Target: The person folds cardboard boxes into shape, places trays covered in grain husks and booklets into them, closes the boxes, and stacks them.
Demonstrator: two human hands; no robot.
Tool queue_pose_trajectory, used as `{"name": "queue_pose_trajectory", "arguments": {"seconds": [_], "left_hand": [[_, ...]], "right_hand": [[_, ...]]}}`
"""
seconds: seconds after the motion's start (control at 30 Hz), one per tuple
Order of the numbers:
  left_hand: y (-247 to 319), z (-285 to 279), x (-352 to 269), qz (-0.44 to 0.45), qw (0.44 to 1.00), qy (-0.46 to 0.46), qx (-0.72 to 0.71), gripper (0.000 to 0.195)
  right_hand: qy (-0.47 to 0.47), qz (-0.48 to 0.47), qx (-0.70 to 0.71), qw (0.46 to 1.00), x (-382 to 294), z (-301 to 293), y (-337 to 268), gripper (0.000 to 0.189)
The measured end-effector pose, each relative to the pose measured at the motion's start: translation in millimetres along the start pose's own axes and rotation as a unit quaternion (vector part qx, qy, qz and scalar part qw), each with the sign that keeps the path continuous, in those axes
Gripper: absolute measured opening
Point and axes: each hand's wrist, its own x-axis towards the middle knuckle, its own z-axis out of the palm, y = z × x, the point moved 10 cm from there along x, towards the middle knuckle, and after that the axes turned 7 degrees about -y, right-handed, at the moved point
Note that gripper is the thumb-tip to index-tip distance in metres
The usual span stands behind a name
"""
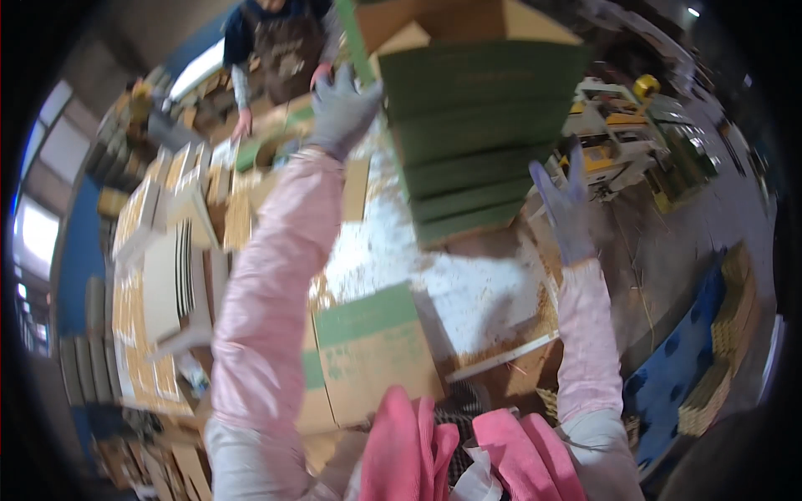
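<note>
A tall stack of green cardboard (482, 125) rises in front of me over the far part of a worn white tabletop (376, 250). At its top, brown flaps surround an open carton mouth (438, 22). My left hand (344, 113), in a grey glove, is at the stack's left side with fingers apart; whether it touches the cardboard I cannot tell. On the lower right side, my gloved right hand (567, 213) has its fingers spread and holds nothing. Nearer my body lies a brown and green printed carton (376, 351).
Across the table a person in a dark apron (288, 56) stands with one hand on the work surface. Stacked pale boards (166, 275) lie at left. A yellow and white machine (601, 150) stands at right, beyond a blue sheet (670, 357) beside cardboard bundles (708, 394).
</note>
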Motion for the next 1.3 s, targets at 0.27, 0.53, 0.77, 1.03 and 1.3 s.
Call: {"name": "queue_pose_trajectory", "arguments": {"seconds": [0.27, 0.53, 0.77, 1.03, 1.3], "left_hand": [[-173, -45, -594, -0.421, 0.699, -0.468, 0.340, 0.132], [-99, -77, -603, -0.368, 0.888, -0.115, 0.252, 0.083], [30, -201, -476, -0.338, 0.939, 0.054, -0.023, 0.056], [-12, -98, -410, 0.081, 0.927, -0.015, 0.365, 0.058], [14, -134, -393, -0.010, 0.824, -0.021, 0.565, 0.082]], "right_hand": [[-0.472, 0.140, 0.020, 0.870, -371, 178, 44, 0.132], [-0.493, 0.011, -0.073, 0.867, -347, 170, -2, 0.124], [-0.456, -0.009, 0.156, 0.876, -209, 216, -193, 0.069], [-0.244, -0.049, -0.042, 0.968, -160, 314, -155, 0.084], [-0.421, 0.061, -0.229, 0.875, -189, 316, -118, 0.071]]}}
